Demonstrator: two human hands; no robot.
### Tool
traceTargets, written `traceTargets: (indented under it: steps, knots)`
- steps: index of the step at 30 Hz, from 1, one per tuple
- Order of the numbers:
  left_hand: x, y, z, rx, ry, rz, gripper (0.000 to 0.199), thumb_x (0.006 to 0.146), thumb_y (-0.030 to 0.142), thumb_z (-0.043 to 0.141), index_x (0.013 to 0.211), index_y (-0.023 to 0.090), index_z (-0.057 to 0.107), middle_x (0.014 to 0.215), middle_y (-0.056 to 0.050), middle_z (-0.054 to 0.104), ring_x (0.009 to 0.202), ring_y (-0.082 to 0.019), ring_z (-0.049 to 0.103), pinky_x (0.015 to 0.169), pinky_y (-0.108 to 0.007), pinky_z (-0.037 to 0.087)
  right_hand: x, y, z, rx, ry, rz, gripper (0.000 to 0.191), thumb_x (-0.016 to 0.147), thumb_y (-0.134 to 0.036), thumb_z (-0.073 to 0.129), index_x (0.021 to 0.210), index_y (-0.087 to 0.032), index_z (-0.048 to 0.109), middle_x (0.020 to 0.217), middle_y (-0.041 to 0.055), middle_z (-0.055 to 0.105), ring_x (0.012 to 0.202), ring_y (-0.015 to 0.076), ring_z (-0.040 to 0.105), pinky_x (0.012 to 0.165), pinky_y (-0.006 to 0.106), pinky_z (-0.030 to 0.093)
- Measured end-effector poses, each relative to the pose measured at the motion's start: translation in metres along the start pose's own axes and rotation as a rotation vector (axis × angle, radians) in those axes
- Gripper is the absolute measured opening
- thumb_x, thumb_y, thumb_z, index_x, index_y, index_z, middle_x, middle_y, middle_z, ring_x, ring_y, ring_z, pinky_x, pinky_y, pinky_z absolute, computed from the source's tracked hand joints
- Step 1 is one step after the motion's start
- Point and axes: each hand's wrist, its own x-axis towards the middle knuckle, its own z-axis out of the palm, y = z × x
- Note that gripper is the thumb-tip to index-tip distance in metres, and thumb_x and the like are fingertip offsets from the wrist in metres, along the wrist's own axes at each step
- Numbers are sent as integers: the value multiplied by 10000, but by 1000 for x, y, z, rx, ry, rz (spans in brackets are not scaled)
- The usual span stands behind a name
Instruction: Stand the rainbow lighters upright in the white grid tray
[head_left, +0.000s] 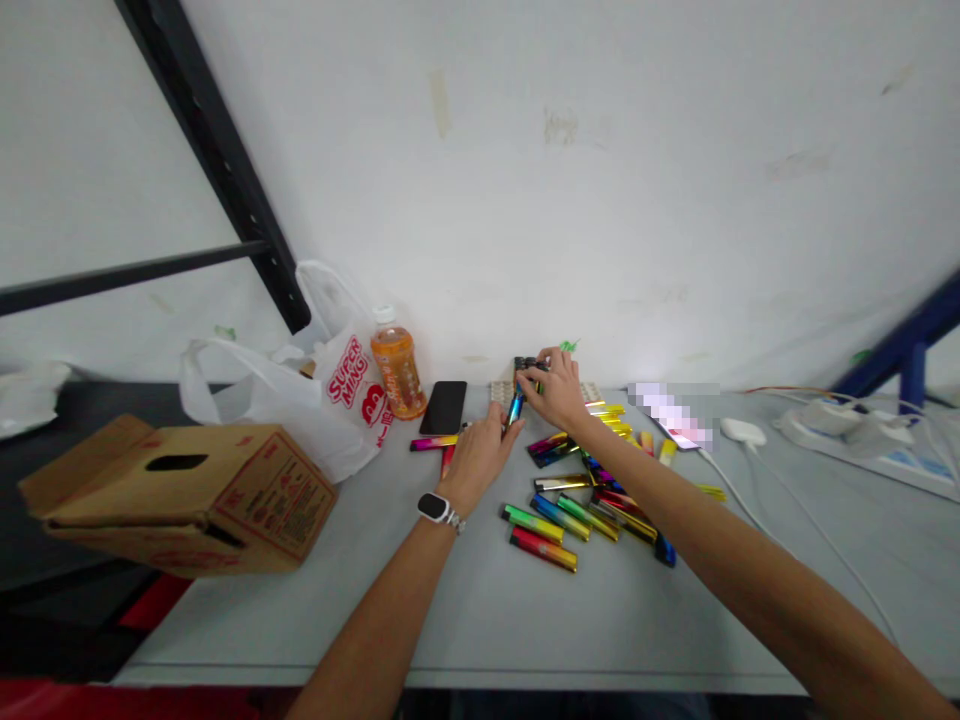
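Observation:
Between the fingers of my left hand (480,448) is a shiny blue lighter (514,408), held tilted. My right hand (556,388) is closed around the black tops of several upright lighters (525,363); its fingertips partly hide them. Behind both hands lies a pale tray with a grid of holes (591,392), mostly covered by the right hand. Loose metallic lighters in many colours lie under and beside my right forearm, among them a red-and-gold lighter (544,550) and a green lighter (532,523). A purple-and-yellow lighter (433,442) rests left of my left hand.
To the left stand an orange drink bottle (397,365), a white plastic bag (341,400) and an open cardboard box (225,500). A black phone (444,408) lies near the wall. On the right are a lit phone (671,415), a white charger (742,432), cables and a power strip (862,440).

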Motion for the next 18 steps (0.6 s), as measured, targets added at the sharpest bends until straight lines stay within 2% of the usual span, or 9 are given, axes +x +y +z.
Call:
traceTargets:
  steps: [2, 4, 5, 7, 10, 13, 16, 18]
  knots:
    - [0, 2, -2, -41, 4, 3, 255, 1036, 434, 412, 1067, 194, 493, 840, -54, 710, 758, -218, 702, 607, -269, 366, -4, -4, -5, 58, 1, 53, 346, 978, -433, 520, 1170, -237, 730, 1231, 145, 516, 1160, 317, 462, 972, 473, 360]
    - [1, 3, -2, -94, 19, 16, 232, 1037, 423, 415, 1051, 200, 476, 836, -42, 700, 728, -204, 689, 595, -265, 360, -9, -11, -11, 211, 20, 161, 403, 995, -462, 474, 1240, -223, 687, 1210, 141, 546, 1156, 301, 492, 985, 463, 369]
    - [1, 4, -2, -123, 34, 29, 223, 1035, 422, 418, 1043, 204, 470, 837, -38, 695, 715, -199, 681, 593, -264, 360, -12, -16, -14, 323, 20, 215, 423, 1009, -479, 430, 1214, -215, 690, 1172, 129, 571, 1135, 284, 516, 986, 449, 379]
    - [1, 5, -1, -172, 63, 59, 212, 1029, 420, 430, 1028, 210, 462, 842, -34, 689, 701, -194, 668, 593, -266, 365, -19, -26, -19, 567, -21, 271, 473, 1020, -523, 365, 1035, -207, 716, 1048, 87, 619, 1050, 243, 563, 964, 403, 409]
    - [0, 7, 1, -221, 87, 97, 184, 1020, 393, 440, 1030, 211, 464, 880, -39, 690, 734, -192, 666, 615, -269, 386, -31, -39, -22, 809, -91, 267, 446, 959, -588, 473, 809, -205, 647, 854, 27, 626, 871, 200, 586, 851, 339, 456]
    - [0, 6, -1, -196, 84, 110, 184, 978, 395, 502, 1006, 214, 499, 908, -38, 693, 782, -193, 669, 626, -270, 395, -40, -46, -22, 972, -67, 311, 390, 916, -586, 550, 815, -212, 599, 804, 6, 630, 774, 174, 588, 746, 301, 472]
    - [0, 3, -5, -84, 52, 75, 210, 908, 431, 579, 887, 223, 556, 842, -18, 686, 770, -198, 665, 613, -273, 381, -48, -47, -22, 1083, 18, 349, 362, 930, -579, 534, 892, -222, 575, 827, 11, 653, 787, 165, 612, 754, 293, 491]
    - [-1, 2, -8, -24, 25, 46, 195, 866, 412, 606, 813, 225, 583, 792, -7, 678, 758, -203, 663, 623, -277, 381, -53, -48, -21, 1150, 41, 373, 347, 936, -582, 524, 931, -235, 540, 747, -13, 619, 731, 158, 613, 732, 294, 503]
